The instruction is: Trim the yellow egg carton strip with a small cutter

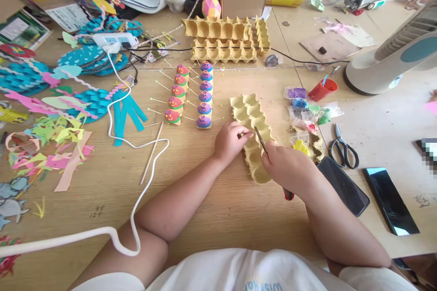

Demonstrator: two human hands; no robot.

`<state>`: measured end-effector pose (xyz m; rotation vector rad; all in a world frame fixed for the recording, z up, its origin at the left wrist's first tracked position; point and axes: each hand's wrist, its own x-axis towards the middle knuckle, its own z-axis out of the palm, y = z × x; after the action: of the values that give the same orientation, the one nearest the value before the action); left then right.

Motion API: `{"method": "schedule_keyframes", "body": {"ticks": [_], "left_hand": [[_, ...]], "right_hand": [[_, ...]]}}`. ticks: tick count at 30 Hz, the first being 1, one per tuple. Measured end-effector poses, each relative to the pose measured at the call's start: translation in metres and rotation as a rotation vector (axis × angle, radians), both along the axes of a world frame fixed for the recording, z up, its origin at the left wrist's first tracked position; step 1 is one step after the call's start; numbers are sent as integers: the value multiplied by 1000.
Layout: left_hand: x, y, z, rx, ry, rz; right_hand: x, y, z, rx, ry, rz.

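A yellow-tan egg carton strip point(254, 111) with two rows of cups lies slanted on the table in front of me. My left hand point(230, 144) is closed at the carton's left edge, its fingers gripping there; a small dark patch between them I cannot make out. My right hand point(290, 168) is wrapped round a knife point(260, 138), whose narrow dark blade points away from me over the carton's middle cups. The red end of the knife's handle sticks out below the palm. Blade tip and left fingertips are close together.
Painted egg-carton caterpillars, one red-green point(175, 91) and one purple-blue point(205, 95), stand behind left. More cartons point(223, 50) lie at the back. Scissors point(343, 148), two phones point(392, 200), clay packets point(300, 104) and a red cup point(322, 89) sit right. A white cable point(150, 182) crosses the left.
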<state>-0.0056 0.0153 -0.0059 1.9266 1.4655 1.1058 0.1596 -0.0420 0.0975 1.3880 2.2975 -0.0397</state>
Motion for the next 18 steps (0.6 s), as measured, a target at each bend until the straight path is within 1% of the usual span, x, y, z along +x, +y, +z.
{"method": "schedule_keyframes", "body": {"ticks": [2,8,9,13,14,15,18], "left_hand": [[0,0,0,2,4,1],[0,0,0,4,6,-10],[0,0,0,4,6,-9],[0,0,-1,5,-1,-5],[0,0,-1,9,-4,-7],[0,0,-1,13,-6,-10],[0,0,0,11,2,-4]], "right_hand": [[-4,1,1,11,-8,-47],[-4,8,-7,26,32,-195],[-3,7,-7,21,21,-185],[1,1,1,-12,-42,43],[1,0,3,-18,-52,68],[0,-1,4,-19,-55,68],[-3,0,4,-25,-49,-1]]}}
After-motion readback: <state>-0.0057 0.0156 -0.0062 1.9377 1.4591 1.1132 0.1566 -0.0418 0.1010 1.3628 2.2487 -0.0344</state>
